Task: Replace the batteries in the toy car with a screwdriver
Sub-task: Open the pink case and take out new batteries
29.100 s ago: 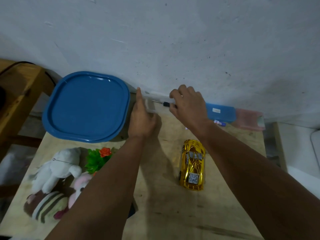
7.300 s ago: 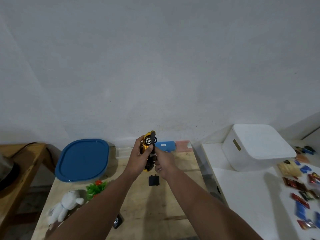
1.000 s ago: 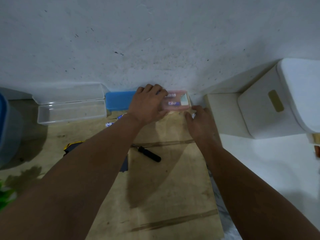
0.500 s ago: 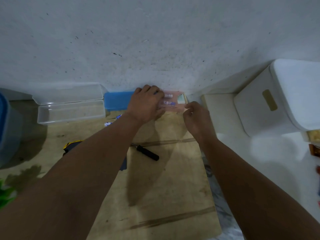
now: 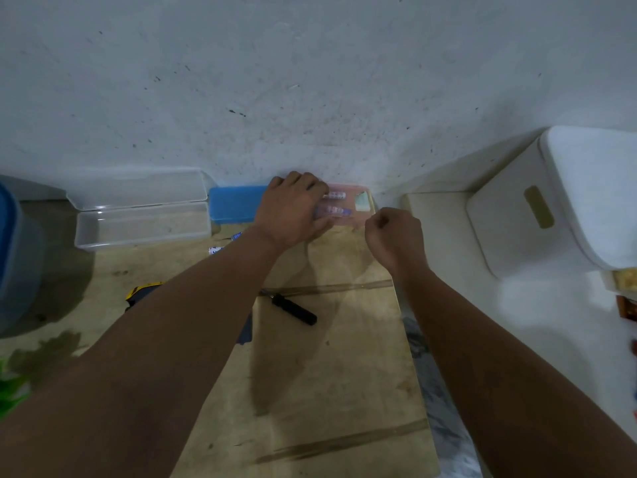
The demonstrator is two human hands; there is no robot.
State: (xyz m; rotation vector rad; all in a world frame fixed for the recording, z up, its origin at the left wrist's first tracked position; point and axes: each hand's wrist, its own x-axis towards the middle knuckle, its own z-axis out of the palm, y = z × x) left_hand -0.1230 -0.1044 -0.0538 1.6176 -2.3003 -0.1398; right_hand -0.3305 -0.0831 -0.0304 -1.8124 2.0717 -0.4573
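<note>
Batteries (image 5: 333, 211) lie in the pink case (image 5: 348, 220) that the left hand (image 5: 293, 210) holds steady, fingers curled over it, while the right hand (image 5: 393, 236), beside it, is fisted on nothing visible; toy car (image 5: 139, 294) and screwdriver (image 5: 293, 309) wait nearer the person.

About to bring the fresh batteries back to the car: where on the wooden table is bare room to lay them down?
The widest bare patch of the wooden table lies near you, between the forearms, below the screwdriver. Crowded: the wall edge, with clear box, blue case, pink case under the left hand, and loose batteries.
</note>
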